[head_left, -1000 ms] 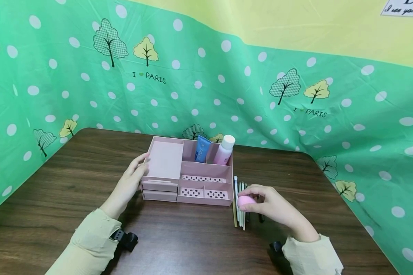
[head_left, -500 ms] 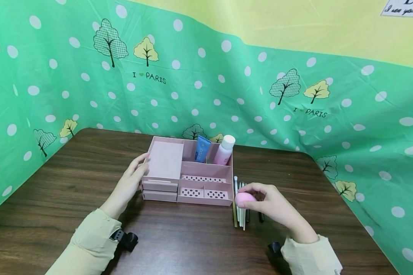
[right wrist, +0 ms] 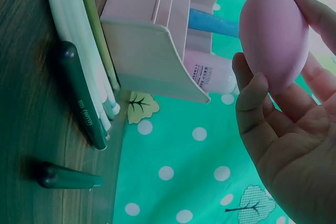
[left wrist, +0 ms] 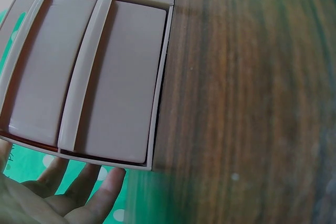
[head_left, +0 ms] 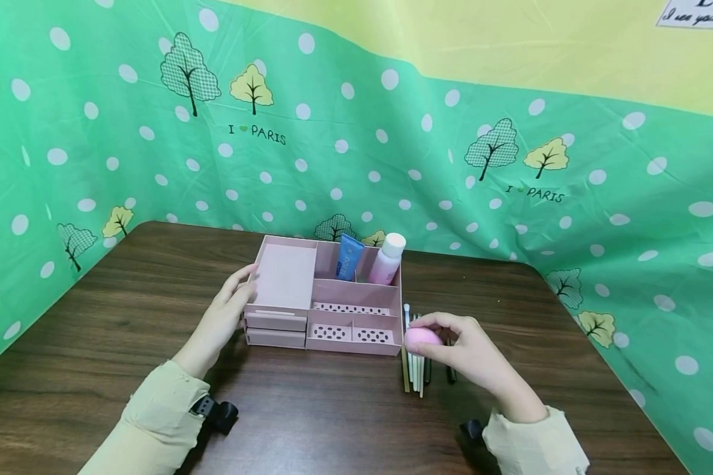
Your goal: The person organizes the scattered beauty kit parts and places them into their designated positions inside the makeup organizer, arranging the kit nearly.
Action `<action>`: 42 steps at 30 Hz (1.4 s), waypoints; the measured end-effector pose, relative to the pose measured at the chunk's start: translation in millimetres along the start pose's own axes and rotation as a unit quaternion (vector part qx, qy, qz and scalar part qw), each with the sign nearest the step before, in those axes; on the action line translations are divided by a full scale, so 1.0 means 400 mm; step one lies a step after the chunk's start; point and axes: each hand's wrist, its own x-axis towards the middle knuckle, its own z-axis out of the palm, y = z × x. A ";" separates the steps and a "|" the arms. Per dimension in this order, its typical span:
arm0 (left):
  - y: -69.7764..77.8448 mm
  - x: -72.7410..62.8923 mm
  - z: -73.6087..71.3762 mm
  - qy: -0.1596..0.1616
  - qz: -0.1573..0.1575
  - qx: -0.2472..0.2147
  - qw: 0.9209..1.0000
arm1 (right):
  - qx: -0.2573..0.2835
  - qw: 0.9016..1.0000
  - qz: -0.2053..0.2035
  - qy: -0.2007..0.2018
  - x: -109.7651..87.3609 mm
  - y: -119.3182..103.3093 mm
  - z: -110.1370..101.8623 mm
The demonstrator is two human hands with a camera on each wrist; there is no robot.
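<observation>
A pink egg-shaped makeup sponge (head_left: 422,338) is pinched between the thumb and fingers of my right hand (head_left: 468,346), just right of the organizer. The right wrist view shows the sponge (right wrist: 275,38) held up off the table. My left hand (head_left: 216,320) rests its fingers against the left side of the pink desktop organizer (head_left: 285,277). In the left wrist view, its fingertips touch the wall beside two closed drawers (left wrist: 118,82). A blue tube (head_left: 349,257) and a pink bottle with a white cap (head_left: 385,264) stand in the organizer's rear compartments.
Several thin pale sticks (head_left: 416,379) lie on the table along the organizer's right side, partly under my right hand. Two dark pen-like items (right wrist: 79,95) lie beside them. A green dotted cloth (head_left: 333,165) hangs behind the brown table (head_left: 309,415).
My right hand has shifted slightly left and upward with the sponge, closer to the organizer's right wall. The left hand and the organizer have stayed put.
</observation>
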 end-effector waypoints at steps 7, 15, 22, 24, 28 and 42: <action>-0.001 0.000 0.000 -0.003 -0.003 0.000 1.000 | 0.010 1.000 -0.017 0.019 -0.001 -0.009 0.004; 0.002 -0.003 0.001 -0.006 -0.002 -0.001 1.000 | 0.012 0.998 -0.043 0.043 0.004 -0.013 0.013; 0.001 0.001 0.001 -0.006 0.001 0.003 1.000 | 0.020 0.998 -0.042 0.042 0.005 -0.025 0.020; 0.001 0.001 0.000 -0.006 -0.001 0.002 1.000 | 0.022 0.998 -0.045 0.039 0.008 -0.030 0.024; 0.002 -0.001 0.002 -0.004 -0.004 0.000 1.000 | 0.026 0.997 -0.058 0.033 0.014 -0.041 0.034; 0.000 0.000 0.002 -0.005 -0.004 -0.006 1.000 | -0.005 0.997 -0.070 0.022 0.045 -0.075 0.058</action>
